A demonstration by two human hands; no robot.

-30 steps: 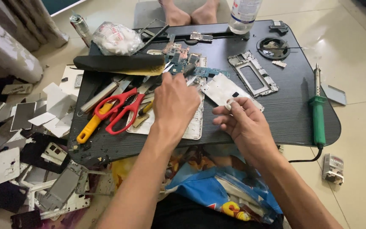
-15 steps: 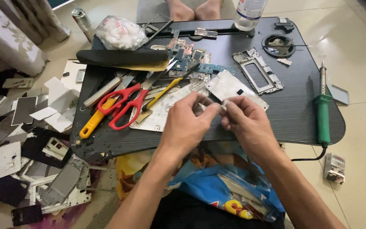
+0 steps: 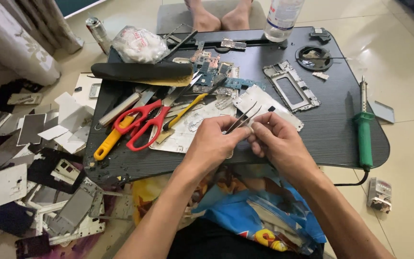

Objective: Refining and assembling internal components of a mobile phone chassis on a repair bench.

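Note:
My left hand (image 3: 212,142) grips a pair of thin metal tweezers (image 3: 243,116) whose prongs point up and to the right. My right hand (image 3: 278,142) is pressed against the left one, its fingertips pinching something small and pale that I cannot make out. Both hands hover over the near edge of a black lap table (image 3: 341,120). Just beyond them lies a silver metal phone plate (image 3: 264,101) and a pale flat panel (image 3: 188,132).
Red scissors (image 3: 142,122), a yellow-handled tool (image 3: 111,140), circuit boards (image 3: 212,67), a metal phone frame (image 3: 291,86), a green soldering iron (image 3: 364,129), a plastic bottle (image 3: 281,17) and a black roll (image 3: 142,72) crowd the table. Phone parts (image 3: 39,192) litter the floor left. Another person's feet (image 3: 219,17) rest beyond.
My left hand left the pile by the scissors, came back holding the tweezers, and met my right hand at the table's near edge. The view also tilted slightly.

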